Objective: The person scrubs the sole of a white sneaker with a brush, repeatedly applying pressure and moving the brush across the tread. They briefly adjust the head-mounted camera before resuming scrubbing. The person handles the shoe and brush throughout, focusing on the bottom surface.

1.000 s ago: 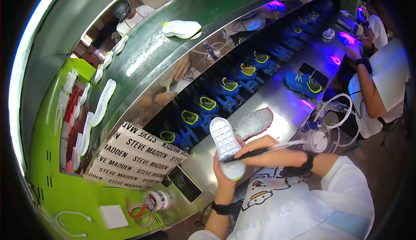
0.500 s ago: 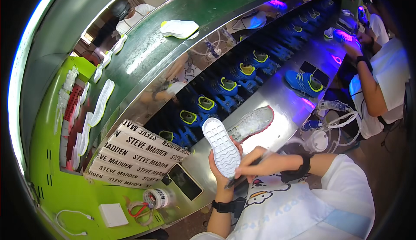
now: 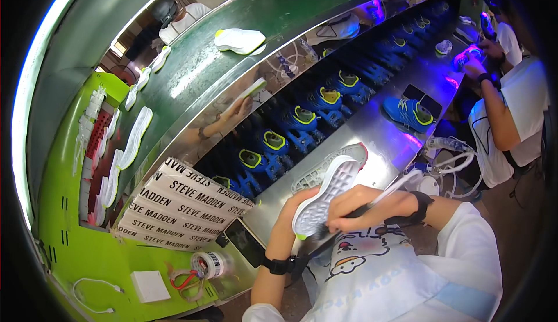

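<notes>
A white shoe sole [image 3: 325,197] is tilted in front of me, its hollow, gridded face showing and a yellow-green edge at its lower end. My left hand [image 3: 295,204] grips it along the left side. Over its lower part, my right hand [image 3: 361,204] is closed around a dark-handled brush [image 3: 318,233] whose dark bristles are at the sole's lower right edge. A pale hose [image 3: 401,186] runs up from behind my right hand. Just behind the sole lies a grey sole with a red edge [image 3: 311,176], partly covered.
Blue shoes [image 3: 275,141] stand in a row on a dark conveyor beyond the metal bench. One blue shoe [image 3: 408,112] rests on the bench. White soles [image 3: 239,41] lie on the green belt. A printed box [image 3: 180,205] and phone [image 3: 244,242] are left. A co-worker [image 3: 511,112] works at right.
The white sole has turned over, from its tread face to its hollow gridded face, and shifted right. My right hand with the brush has moved slightly right. The co-worker's hands moved.
</notes>
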A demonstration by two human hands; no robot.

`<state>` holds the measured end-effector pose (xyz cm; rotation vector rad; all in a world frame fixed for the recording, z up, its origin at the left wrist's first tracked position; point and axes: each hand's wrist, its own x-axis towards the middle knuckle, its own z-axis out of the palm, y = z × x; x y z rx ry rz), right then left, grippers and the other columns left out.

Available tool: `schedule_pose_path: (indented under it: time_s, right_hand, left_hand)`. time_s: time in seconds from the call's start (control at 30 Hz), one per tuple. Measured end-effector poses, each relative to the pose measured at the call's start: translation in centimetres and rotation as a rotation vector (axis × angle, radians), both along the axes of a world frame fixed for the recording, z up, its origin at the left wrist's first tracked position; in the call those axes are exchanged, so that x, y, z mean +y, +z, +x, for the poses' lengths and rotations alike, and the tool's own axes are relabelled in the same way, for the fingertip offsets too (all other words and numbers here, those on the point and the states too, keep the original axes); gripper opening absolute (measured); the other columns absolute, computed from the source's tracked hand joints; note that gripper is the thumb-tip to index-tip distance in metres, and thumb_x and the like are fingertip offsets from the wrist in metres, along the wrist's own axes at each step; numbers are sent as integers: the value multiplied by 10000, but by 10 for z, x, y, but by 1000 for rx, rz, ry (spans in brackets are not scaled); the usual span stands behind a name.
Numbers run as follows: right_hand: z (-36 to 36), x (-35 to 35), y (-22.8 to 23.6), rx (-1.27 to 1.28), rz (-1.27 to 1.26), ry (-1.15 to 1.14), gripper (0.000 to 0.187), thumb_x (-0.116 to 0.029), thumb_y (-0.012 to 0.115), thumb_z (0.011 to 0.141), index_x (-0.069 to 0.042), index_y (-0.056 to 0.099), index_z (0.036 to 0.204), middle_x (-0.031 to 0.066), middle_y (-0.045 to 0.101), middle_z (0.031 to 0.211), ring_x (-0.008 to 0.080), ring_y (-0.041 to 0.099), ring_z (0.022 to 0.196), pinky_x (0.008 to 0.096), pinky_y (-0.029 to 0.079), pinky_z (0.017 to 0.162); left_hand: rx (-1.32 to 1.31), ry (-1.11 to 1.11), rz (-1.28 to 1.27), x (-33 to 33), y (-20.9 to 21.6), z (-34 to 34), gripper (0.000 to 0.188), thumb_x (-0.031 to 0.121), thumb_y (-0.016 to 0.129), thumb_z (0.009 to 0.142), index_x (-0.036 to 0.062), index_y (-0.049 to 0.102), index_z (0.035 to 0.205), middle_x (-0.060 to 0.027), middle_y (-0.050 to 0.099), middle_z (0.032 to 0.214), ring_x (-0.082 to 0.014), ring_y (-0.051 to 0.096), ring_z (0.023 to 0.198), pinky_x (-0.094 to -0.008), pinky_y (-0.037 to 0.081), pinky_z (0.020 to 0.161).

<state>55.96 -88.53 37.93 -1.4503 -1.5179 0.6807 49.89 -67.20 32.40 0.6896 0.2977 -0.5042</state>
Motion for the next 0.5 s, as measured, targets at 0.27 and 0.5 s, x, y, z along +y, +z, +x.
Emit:
schedule_pose_path:
  time_s: [0.27,0.5]
  right_hand:
    - [12,-28,-14,87,110,-109,122,-59,593,861,7,679,917,132,665,916,231,645,851,318,505,774]
    - [26,-60,-10,306,-18,-520,154,-77,563,895,23,674,931,126,667,956,177,643,890,290,508,747]
  left_hand:
    - [4,-160,316,-1,4,7,385,244,616,884,-57,617,1123,-125,672,1000,-171,667,828,-259,534,721]
    - [-100,-4,229,0,6,-5,442,265,597,899,-55,556,1202,-132,664,1004,-213,668,866,-311,548,775]
